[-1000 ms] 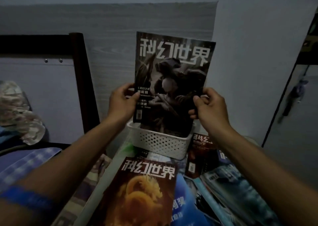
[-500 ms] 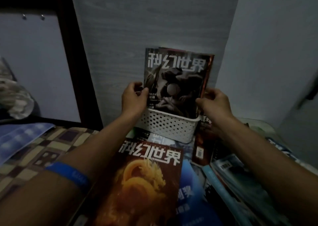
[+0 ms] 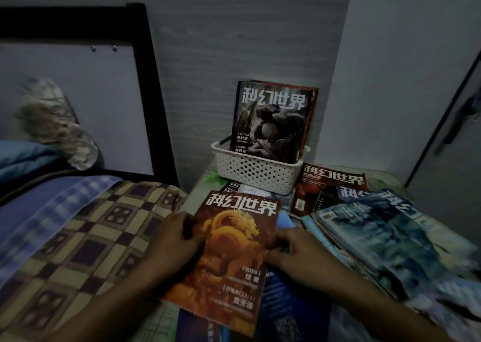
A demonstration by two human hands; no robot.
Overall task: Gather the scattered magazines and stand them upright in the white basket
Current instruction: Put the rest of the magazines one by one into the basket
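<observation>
at the near edge: hands close on the orange magazine

head view: on the near part of the table, the orange magazine (image 3: 229,258) lies flat on top of other scattered ones. the left hand (image 3: 174,240) sits at its left edge, thumb over the cover, fingers seemingly curled under; the right hand (image 3: 294,250) presses at its right edge, fingers bent against it. whether either hand has truly pinched it, i cannot tell; it does not look lifted yet.

at the table's far edge, against the wall, the basket (image 3: 255,175) holds at least two magazines upright, the dark one (image 3: 270,123) in front. more lie flat at the right side, a red one (image 3: 330,185) just beside the basket and a blue pile (image 3: 385,235) nearer.

judged step: picking up the next magazine. the next move calls for a firm two-sided hold, a lift, a turn to upright, and sliding it in front of the dark one.
</observation>
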